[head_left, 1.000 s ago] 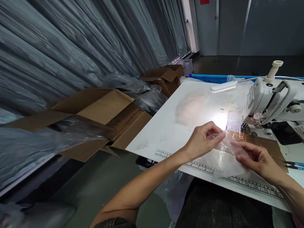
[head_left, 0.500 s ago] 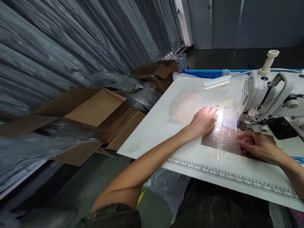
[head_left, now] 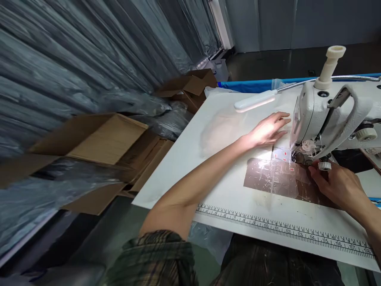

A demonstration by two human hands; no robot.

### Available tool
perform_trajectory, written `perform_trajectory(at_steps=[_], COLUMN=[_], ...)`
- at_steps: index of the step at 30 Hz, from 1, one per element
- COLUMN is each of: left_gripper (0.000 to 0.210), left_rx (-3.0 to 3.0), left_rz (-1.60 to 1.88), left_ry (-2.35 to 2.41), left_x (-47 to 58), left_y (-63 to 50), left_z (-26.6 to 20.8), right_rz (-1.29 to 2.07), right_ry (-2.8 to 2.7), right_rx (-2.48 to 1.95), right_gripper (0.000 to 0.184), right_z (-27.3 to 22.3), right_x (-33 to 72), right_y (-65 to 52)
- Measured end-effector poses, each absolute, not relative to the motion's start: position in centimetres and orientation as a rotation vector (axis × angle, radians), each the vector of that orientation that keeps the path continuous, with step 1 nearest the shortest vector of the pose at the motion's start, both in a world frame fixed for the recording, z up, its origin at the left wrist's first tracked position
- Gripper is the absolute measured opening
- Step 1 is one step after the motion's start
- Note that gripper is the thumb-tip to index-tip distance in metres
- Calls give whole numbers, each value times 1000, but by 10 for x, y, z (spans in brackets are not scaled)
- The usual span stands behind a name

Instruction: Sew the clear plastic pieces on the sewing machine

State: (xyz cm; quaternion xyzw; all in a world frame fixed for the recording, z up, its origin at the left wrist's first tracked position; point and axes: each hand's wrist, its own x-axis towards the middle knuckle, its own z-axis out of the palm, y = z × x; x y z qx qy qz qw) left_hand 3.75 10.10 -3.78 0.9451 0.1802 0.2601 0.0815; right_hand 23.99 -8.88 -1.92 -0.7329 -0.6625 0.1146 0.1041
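My left hand [head_left: 269, 129] is open, its fingers spread toward the head of a white sewing machine [head_left: 311, 111]. It is over the far side of the clear plastic piece. That piece [head_left: 281, 154] has small red marks and lies by the needle area [head_left: 294, 156], under bright light. A brown plate [head_left: 258, 176] lies beneath the plastic's near part. My right hand [head_left: 343, 182] is low at the right of the needle, its thumb pointing left over the brown plate. A machine knob [head_left: 324, 165] hides part of its fingers, so their grip is unclear.
A white lamp [head_left: 256, 100] on a flexible metal neck reaches over the white tabletop [head_left: 184, 159]. A printed ruler [head_left: 276, 228] runs along the near edge. Open cardboard boxes [head_left: 110, 139] and plastic sheeting stand to the left. A dark phone-like object [head_left: 347, 159] is behind my right hand.
My left hand has moved away from me and its fingers have spread. My right hand has moved right, behind the knob. The red-marked plastic has shifted nearer me; the view has shifted slightly.
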Motion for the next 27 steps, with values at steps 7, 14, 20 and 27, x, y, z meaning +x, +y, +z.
perform_trajectory(at_steps=[7,14,20,27], left_gripper=[14,13,16,16], left_rx=[2513,2573,2637,2720], left_rz=[381,172,320,237], left_ry=[232,324,296,417], left_x=[18,34,31,32], left_y=[35,29,25,7], left_z=[-18,-35,-36,-17], right_rz=[163,244,354,573], right_ry=[-1921,-1979,-1989,-1991], right_rx=[-1954,-1877,-1769,-1605], right_gripper=[31,34,39,33], right_z=[-25,-32,-31,-26], right_x=[239,241,238,222], right_y=[-96,-94,-94,-97])
